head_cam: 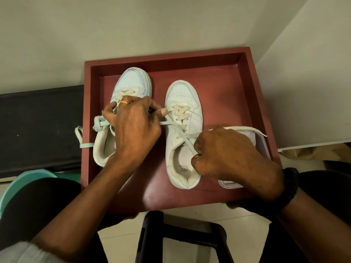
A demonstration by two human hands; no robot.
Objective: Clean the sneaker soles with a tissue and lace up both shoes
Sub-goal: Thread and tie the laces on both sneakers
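**While Both Hands (133,126) Hold the Lace (189,144)**

Where two white shoes stand side by side in a red tray (171,58), toes pointing away from the person, the left hand reaches across the left shoe (133,80). Its thumb and fingers pinch the lace end at an eyelet of the right shoe (180,93). The right hand (224,152) is curled into a fist round another stretch of that lace, over the shoe's opening. A further strand runs to the right, over a pale box (264,147) that the right hand partly hides. The left shoe's lace is knotted (97,123), its end hanging over the tray's left rim. A teal bucket (17,185) stands lower left.
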